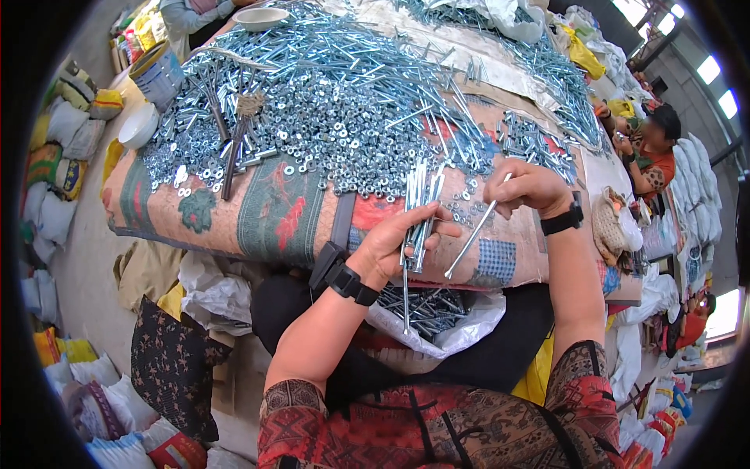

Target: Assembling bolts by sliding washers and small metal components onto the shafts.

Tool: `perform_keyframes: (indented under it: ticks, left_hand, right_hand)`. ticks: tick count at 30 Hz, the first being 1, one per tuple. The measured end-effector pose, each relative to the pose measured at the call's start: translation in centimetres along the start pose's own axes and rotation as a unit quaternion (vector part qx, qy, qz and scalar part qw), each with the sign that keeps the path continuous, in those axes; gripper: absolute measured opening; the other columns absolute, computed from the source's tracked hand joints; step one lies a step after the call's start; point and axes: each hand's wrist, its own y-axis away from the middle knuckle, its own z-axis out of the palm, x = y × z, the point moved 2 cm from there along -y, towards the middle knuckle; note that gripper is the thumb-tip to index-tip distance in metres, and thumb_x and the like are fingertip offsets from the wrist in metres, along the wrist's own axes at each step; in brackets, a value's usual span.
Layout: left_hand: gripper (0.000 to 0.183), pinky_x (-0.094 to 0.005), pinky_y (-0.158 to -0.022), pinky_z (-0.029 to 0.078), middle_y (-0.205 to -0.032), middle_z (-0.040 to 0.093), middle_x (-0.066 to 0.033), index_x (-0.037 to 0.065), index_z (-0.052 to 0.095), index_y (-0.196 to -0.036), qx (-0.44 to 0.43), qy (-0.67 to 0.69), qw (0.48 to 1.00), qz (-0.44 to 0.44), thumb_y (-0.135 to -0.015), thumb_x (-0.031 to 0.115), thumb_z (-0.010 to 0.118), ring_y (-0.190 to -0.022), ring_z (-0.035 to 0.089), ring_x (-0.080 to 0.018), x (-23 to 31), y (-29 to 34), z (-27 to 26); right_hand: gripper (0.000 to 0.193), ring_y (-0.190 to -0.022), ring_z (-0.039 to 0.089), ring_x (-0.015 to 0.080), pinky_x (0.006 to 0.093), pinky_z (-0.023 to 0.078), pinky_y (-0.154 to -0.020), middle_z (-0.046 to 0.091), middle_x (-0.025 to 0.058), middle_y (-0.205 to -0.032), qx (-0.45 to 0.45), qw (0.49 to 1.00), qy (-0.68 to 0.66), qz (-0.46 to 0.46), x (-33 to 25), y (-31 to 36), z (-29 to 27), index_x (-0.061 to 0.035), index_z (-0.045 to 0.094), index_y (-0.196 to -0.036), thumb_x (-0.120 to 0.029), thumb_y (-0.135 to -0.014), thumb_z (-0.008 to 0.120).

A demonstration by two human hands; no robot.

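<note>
Half-curled left hand is cradling long silvery metal bolts; closed right hand is pinching a slanted silvery bolt, likely steadiest gripped firmly.

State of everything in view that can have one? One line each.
left hand: closed around a bolt bunch
bolt bunch: held, roughly upright, ends uneven
right hand: closed, pinching a single bolt
single bolt: slanted, lower end free
white sack: open, bolts inside
nuts: loose, heaped
long bolts: loose, heaped in mixed directions
bucket: lidless
left wristband: strapped on
right wristband: strapped on
</note>
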Motion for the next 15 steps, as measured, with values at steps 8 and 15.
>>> perform_keyframes:
  ticks: [8,15]
  left_hand:
    - [0.024,-0.0140,-0.030,0.037,-0.079,0.064,-0.0118,-0.003,0.056,-0.109,0.064,-0.105,0.991,0.044,-0.094,0.016,0.055,-0.047,0.055,-0.0075,-0.2,0.1,1.3]
    - [0.014,-0.0159,-0.032,0.037,-0.077,0.069,-0.0092,0.003,0.062,-0.091,0.140,-0.269,0.953,-0.001,-0.085,0.015,0.066,-0.048,0.059,-0.0083,-1.1,0.9,2.5]
  right_hand:
    - [0.028,-0.052,0.049,0.0060,0.0204,0.039,-0.048,0.056,-0.0024,-0.065,0.171,0.985,0.012,0.032,2.5,-5.4,1.2,-0.0054,0.065,-0.081,-0.033,-0.086,0.065]
    - [0.042,-0.069,0.052,0.0081,0.0240,0.040,-0.062,0.059,-0.0012,-0.074,0.177,0.953,0.214,0.118,0.9,-8.1,0.8,-0.0060,0.068,-0.088,-0.048,-0.082,0.065]
